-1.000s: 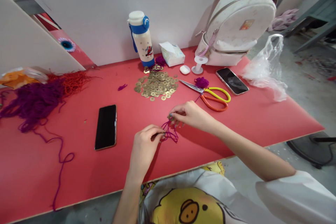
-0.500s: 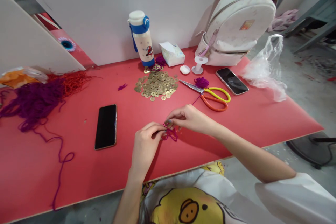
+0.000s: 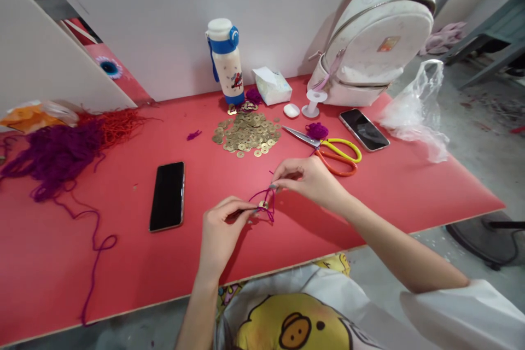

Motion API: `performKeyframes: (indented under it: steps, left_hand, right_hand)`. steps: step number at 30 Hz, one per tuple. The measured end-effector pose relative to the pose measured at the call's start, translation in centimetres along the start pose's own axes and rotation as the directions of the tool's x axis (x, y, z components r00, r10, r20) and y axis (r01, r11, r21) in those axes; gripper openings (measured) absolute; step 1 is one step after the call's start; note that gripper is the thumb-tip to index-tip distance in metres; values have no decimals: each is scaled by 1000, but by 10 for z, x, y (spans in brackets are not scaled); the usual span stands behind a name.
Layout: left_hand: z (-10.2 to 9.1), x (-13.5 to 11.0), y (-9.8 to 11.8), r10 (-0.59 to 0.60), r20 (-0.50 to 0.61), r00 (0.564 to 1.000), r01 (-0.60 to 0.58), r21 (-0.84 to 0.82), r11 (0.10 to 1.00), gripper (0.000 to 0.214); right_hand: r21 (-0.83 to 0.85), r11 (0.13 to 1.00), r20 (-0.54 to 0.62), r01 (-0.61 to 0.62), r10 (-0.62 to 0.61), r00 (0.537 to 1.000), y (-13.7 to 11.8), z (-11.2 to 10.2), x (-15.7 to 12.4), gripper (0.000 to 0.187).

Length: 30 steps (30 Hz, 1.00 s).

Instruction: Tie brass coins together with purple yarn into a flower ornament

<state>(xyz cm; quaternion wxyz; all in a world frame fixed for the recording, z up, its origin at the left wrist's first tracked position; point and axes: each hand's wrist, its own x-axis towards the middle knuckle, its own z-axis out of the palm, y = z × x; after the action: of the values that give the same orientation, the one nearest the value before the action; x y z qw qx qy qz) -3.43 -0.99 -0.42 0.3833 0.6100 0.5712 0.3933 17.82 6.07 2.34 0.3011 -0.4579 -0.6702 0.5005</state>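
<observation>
My left hand [image 3: 223, 227] pinches one end of a purple cord [image 3: 264, 203] low over the red table [image 3: 369, 197]. My right hand [image 3: 309, 179] pinches the other part of the same cord a little higher and to the right. The cord hangs in loops between the two hands, and a small brass coin [image 3: 262, 205] seems to sit on it by my left fingertips. A heap of brass coins [image 3: 246, 134] with holes lies behind the hands. Scissors [image 3: 328, 150] with yellow and orange handles lie just behind my right hand.
A black phone [image 3: 167, 195] lies left of my hands; a second phone [image 3: 364, 129] is at the right. A bottle [image 3: 225, 61], tissue pack [image 3: 271, 85], empty spool [image 3: 312, 103] and white backpack [image 3: 377, 44] stand at the back. Purple and red yarn [image 3: 61, 150] lies at left.
My hands came close together half a second ago and have drawn apart again; my right hand has lifted the cord up and to the right. The view shifted slightly.
</observation>
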Motion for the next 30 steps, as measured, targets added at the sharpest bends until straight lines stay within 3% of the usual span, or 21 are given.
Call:
performKeyframes:
  steps: [3,6,9,13,22,25,30]
  left_hand:
    - [2,-4,-5,-86,34,996,90,-126,988,10]
    - [6,-7,-10,-157,33,987,160,-207,965,8]
    - [8,-7,-11,-221,34,975,223,-227,948,18]
    - [9,-5,-10,-220,60,974,228,-243,943,31]
    - [17,-4,-8,-208,97,973,225,-225,948,39]
    - [18,-4,-7,-204,109,973,224,-223,949,40]
    - [20,-4,-3,-198,144,969,227,-216,950,39]
  right_hand:
    - [238,971,-37,17,-8,999,-8,-6,0,23]
    - [338,936,-79,96,-73,994,-18,-14,0,35]
    - [321,933,-151,159,-116,982,-27,-20,-1,42]
    - [297,917,-240,268,-200,950,-39,-24,-5,45]
    - [476,704,-318,528,-422,849,-59,-37,-4,46]
    - [531,671,-314,518,-411,856,-67,-39,-4,51]
    - [448,730,-424,515,-333,842,-75,-41,-10,57]
